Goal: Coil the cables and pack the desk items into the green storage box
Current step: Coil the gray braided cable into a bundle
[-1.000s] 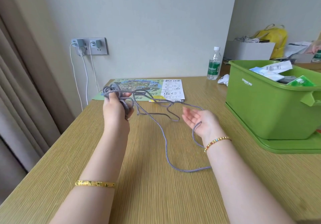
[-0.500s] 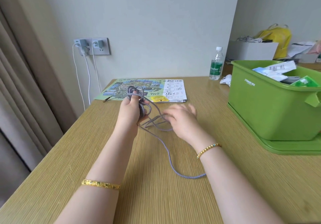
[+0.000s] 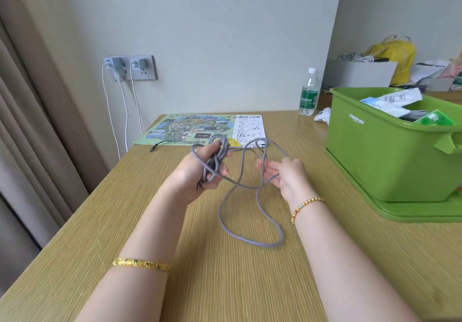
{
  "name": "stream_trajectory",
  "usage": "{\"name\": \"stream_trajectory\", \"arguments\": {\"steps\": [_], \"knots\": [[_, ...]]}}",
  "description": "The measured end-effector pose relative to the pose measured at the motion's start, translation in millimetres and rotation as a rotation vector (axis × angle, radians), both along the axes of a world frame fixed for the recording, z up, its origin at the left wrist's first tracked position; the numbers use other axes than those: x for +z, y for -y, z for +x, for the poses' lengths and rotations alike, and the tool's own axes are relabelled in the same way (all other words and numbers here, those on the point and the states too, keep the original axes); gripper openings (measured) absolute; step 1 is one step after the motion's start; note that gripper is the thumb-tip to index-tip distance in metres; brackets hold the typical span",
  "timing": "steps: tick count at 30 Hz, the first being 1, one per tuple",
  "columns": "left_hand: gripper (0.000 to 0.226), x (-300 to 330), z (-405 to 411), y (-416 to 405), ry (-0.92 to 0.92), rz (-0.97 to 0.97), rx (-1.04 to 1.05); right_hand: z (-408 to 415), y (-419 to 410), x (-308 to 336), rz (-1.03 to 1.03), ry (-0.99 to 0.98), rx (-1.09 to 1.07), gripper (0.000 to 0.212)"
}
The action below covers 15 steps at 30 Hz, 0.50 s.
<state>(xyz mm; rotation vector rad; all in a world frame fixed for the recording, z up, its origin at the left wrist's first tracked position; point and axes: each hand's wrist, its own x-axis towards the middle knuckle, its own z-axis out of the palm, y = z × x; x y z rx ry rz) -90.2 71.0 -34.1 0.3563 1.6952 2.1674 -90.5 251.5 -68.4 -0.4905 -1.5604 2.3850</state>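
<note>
Left hand [image 3: 197, 174] fingers clamp the coiled grey-purple braided cable [image 3: 250, 221]; right hand [image 3: 282, 174] pinches slack. Feed each loop evenly, untwisted.

A pale grey-green wall [image 3: 212, 34] is being lit softly and evenly. Beige curtains [image 3: 30, 121] are hanging down the left side. A wood-grain table [image 3: 225, 284] is taking up most of the view, and a double wall socket [image 3: 130, 67] is being used by white chargers above its far-left corner.
</note>
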Motion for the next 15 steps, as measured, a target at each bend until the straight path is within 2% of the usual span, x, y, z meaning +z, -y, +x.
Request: {"name": "stream_trajectory", "arguments": {"steps": [3,6,8,12,15], "knots": [[0.034,-5,-13,7,0.083,-0.036,0.206,-3,-5,-2,-0.123,0.014,-0.01,0.038],[0.033,-7,-18,11,0.099,0.024,0.285,-6,-4,-3,0.165,0.114,0.036,0.019],[0.034,-7,-16,6,0.074,0.005,0.239,-6,-1,-2,0.32,0.131,0.109,0.017],[0.036,-15,-13,-8,0.003,-0.214,0.151,-3,7,-2,0.493,0.041,0.261,0.021],[0.037,-20,-13,-11,0.01,-0.306,0.152,-1,9,-1,0.534,0.009,0.254,0.021]]}}
